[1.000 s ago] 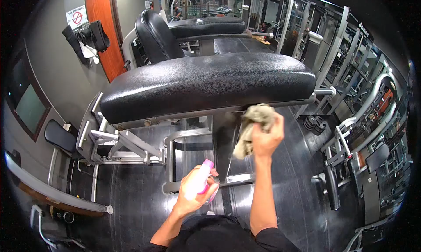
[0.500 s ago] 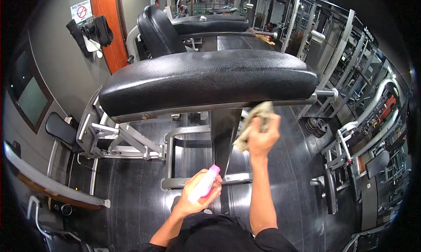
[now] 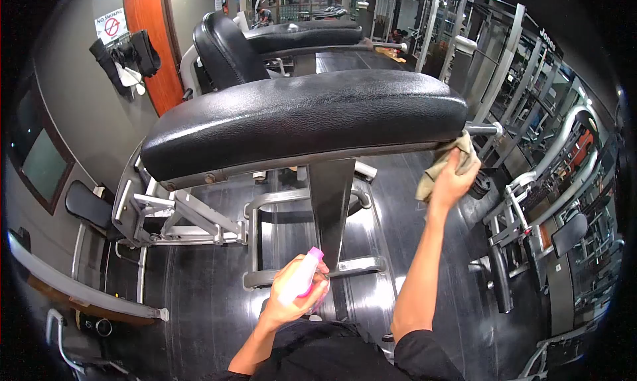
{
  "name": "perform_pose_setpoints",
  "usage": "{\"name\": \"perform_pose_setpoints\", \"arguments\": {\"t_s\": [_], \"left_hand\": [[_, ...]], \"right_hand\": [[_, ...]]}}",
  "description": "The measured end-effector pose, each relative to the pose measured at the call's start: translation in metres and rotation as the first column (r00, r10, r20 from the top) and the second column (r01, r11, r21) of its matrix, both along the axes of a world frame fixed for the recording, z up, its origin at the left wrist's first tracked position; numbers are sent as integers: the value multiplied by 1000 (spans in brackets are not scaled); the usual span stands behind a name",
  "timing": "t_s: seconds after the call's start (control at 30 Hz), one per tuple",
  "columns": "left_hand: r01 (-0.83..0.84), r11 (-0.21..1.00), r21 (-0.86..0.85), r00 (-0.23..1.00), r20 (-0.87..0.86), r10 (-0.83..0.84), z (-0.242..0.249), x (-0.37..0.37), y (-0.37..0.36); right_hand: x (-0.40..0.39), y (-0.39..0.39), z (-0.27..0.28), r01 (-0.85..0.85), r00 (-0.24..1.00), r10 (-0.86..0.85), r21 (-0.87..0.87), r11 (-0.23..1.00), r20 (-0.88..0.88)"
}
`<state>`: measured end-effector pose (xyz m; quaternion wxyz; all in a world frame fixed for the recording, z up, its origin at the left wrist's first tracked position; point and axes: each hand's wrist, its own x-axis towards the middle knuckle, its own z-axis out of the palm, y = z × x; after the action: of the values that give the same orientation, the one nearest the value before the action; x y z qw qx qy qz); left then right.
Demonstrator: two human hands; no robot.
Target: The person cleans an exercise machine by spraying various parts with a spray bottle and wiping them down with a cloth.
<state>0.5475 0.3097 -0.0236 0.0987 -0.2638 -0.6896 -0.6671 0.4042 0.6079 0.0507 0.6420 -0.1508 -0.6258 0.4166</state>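
Observation:
A black padded bench [image 3: 298, 115] on a grey metal frame stretches across the view in front of me. My right hand [image 3: 454, 178] grips a beige cloth [image 3: 439, 172], which is against the lower right corner of the pad. Low in the middle, my left hand [image 3: 288, 295] is wrapped round a white and pink bottle [image 3: 302, 278], its pink top pointing up and away from me. The bottle is held apart from the bench, in front of its central post [image 3: 330, 208].
Behind stands another black-padded bench [image 3: 229, 52]. Weight machines [image 3: 557, 162] line the right side. A metal machine frame [image 3: 189, 215] is at the left. Gloves [image 3: 126, 59] hang on the wall beside an orange door [image 3: 151, 46]. Black flooring [image 3: 212, 281] lies below.
My right hand has moved the cloth rightward and slightly up, from below the pad's underside to its right corner. My left hand still holds the bottle in nearly the same place.

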Motion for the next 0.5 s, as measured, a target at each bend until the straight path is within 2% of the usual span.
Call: {"name": "perform_pose_setpoints", "arguments": {"t_s": [0.1,0.17,0.23,0.3,0.37,0.43,0.5], "left_hand": [[13,1000,-16,999,46,-12,2,2,0],[25,999,28,996,81,-27,4,3,1],[28,1000,-4,998,58,-28,1,-1,2],[37,998,-41,999,35,-35,0,-3,3],[60,998,-19,997,56,-59,0,-2,4],[69,997,-20,994,84,-67,0,0,2],[65,998,-20,991,115,-62,-1,0,1]], "right_hand": [[4,-34,-4,-72,996,75,-59,996,54],[8,-41,-14,-200,977,203,-52,978,60],[16,-46,-20,-288,947,282,16,958,153],[21,-31,-17,-274,946,246,113,955,210],[13,0,-15,-119,988,103,144,982,114],[5,31,-1,-58,997,56,25,998,58],[-4,56,7,-117,988,113,32,993,108]]}}
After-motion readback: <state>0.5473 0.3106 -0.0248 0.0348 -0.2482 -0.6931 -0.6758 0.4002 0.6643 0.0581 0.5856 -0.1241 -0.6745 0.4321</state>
